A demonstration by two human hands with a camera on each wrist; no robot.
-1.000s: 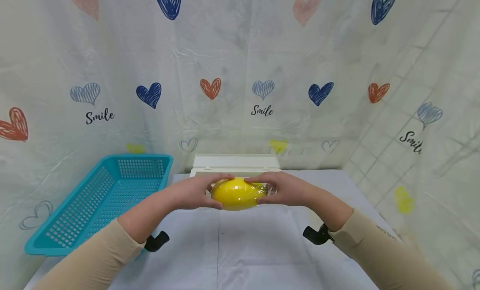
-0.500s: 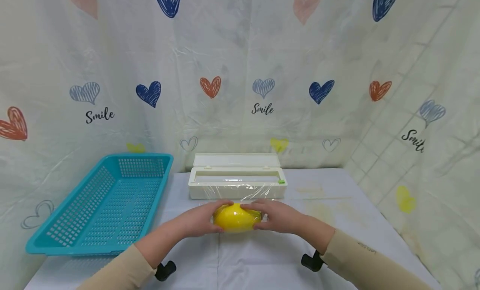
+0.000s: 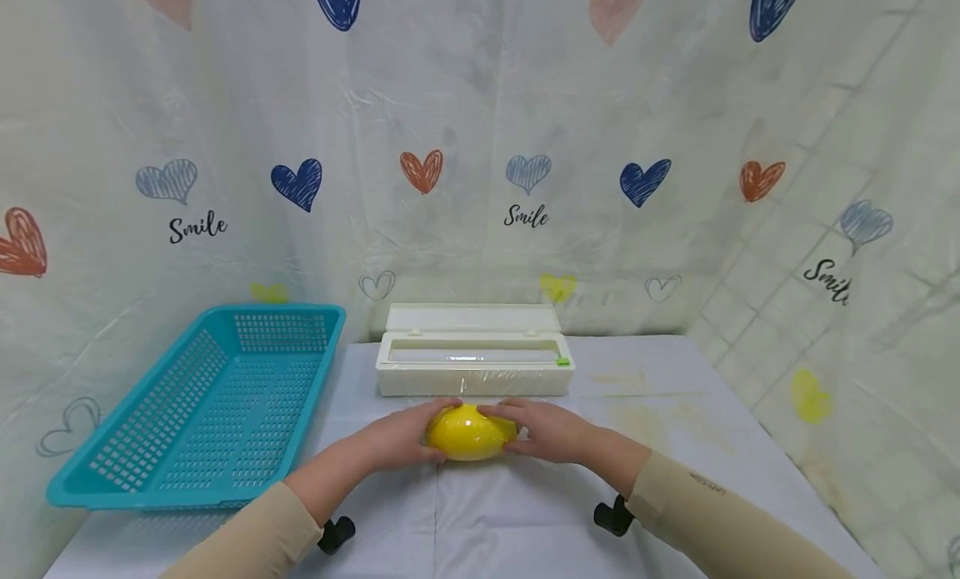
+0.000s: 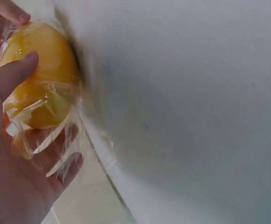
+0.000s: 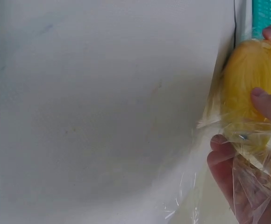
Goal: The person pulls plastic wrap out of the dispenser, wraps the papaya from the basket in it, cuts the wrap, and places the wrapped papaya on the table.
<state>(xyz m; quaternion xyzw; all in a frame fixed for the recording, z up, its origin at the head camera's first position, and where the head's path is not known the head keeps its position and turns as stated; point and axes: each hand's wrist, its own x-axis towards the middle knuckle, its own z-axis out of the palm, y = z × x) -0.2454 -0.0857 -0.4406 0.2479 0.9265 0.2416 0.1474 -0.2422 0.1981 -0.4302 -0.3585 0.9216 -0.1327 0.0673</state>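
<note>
Your left hand (image 3: 401, 437) and right hand (image 3: 557, 431) grip the yellow fruit (image 3: 470, 435) — long axis running left to right, ends partly hidden.

On my remote feed I noted a smooth beige fabric left sleeve (image 3: 247, 536) and a matching beige right sleeve (image 3: 720, 525), its small dark lettering (image 3: 707, 483) unreadable. A stubby black left wrist camera (image 3: 337, 535) matched the black right wrist camera (image 3: 615, 517).
</note>
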